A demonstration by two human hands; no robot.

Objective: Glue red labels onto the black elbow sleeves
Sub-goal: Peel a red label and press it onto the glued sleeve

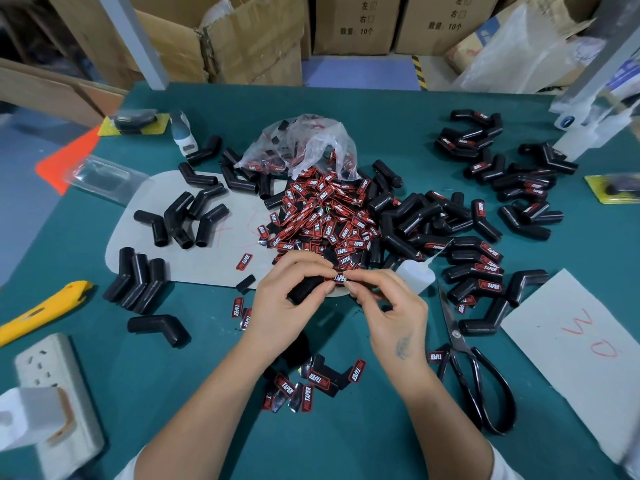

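A label (338,278) is pinched betw. both hands at centre, over a black sleeve (304,289). The sleeve is held by the left hand (284,306), fingers curled round it; the label's right end is nipped by the right hand (388,306), thumb and fingertips narrow. The label looks to be pressed onto the sleeve, so the step in hand is judged to be placing/pressing; whether glue is already under it can't be told.

Done so far: a good no. of labelled sleeves (485,265) are piled to the right of the counter (363,109), w/ more at the far right. Left to do: bare sleeves (180,220) are scattered on the left, approx. a dozen or more, on and round a grey sheet (207,258). A big heap of loose labels (322,216) is spilled from a plastic bag (301,143) at mid-counter, w/ strays near the wrists. Task is judged roughly halfway, perhaps a bit past.

A glue bottle (415,275) is laid just beside the right hand, nozzle up-right. Scissors (474,368) lie at right, a yellow knife (41,310) at left.
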